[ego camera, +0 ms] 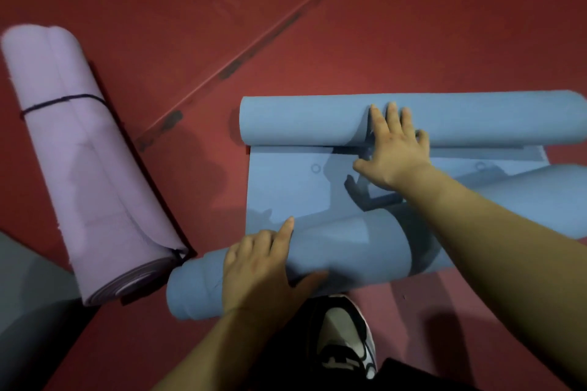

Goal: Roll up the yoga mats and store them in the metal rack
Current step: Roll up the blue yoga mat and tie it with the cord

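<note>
Underfoot: red floor [413,25], smooth and matte, crossed by a dark diagonal seam [254,51].
Blue mat [286,187]: soft foam sheet lying on the floor, curled into a cylinder at each end, with a flat strip between that carries two small ring eyelets.
Purple mat [79,162]: to the left, fully rolled into a thick tube, spiral end toward the camera, just beside the near roll.
Right hand [394,149]: spread flat, fingers straight on the far roll [301,119], gripping nothing.
Left hand [254,270]: palm down on the near roll [349,247], thumb wide, loosely open.
Shoe [346,336]: black-and-white trainer, below the near roll.
Band [60,101]: thin black cord round the purple tube.
</note>
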A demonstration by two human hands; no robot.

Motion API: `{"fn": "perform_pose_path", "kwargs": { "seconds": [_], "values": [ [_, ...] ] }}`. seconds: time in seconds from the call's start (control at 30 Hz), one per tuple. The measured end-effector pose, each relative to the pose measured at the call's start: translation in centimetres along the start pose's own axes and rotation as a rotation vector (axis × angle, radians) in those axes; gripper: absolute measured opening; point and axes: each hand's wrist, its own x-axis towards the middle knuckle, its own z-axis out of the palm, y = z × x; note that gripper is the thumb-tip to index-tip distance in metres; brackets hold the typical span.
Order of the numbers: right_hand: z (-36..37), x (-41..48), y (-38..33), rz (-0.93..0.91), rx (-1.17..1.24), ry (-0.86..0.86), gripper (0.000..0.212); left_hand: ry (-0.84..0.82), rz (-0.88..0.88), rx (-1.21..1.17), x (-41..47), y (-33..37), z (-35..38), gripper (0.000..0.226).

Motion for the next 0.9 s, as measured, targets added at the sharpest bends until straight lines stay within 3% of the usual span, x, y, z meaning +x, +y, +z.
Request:
{"fn": "perform_pose_path", "kwargs": {
  "seconds": [0.1, 0.23, 0.33, 0.63, 0.9],
  "values": [
    [-0.4, 0.5, -0.4, 0.064, -0.048, 0.005, 0.108, -0.070, -0.040, 0.019, 1.0, 0.2, -0.5, 0.101],
    [0.5, -0.2, -0.5, 0.112, -0.096, 0.180, 0.087, -0.286, -0.137, 0.015, 4.6, 0.0, -1.7, 0.101],
    [0.6, -0.5, 0.2, 0.089, 0.037, 0.093, 0.080, -0.335, -0.139, -0.043, 5.9, -0.2, -2.2, 0.094],
    [0.1, -3.9, 1.3, -0.089, 0.133, -0.055, 0.102, -0.424, -0.181, -0.154, 7.5, -0.8, -2.6, 0.090],
    [1.1, -5.7, 1.1, -0.153, 0.033, 0.067, 0.099, -0.469, -0.277, -0.240, 8.8, -1.5, -2.5, 0.093]
  ]
}}
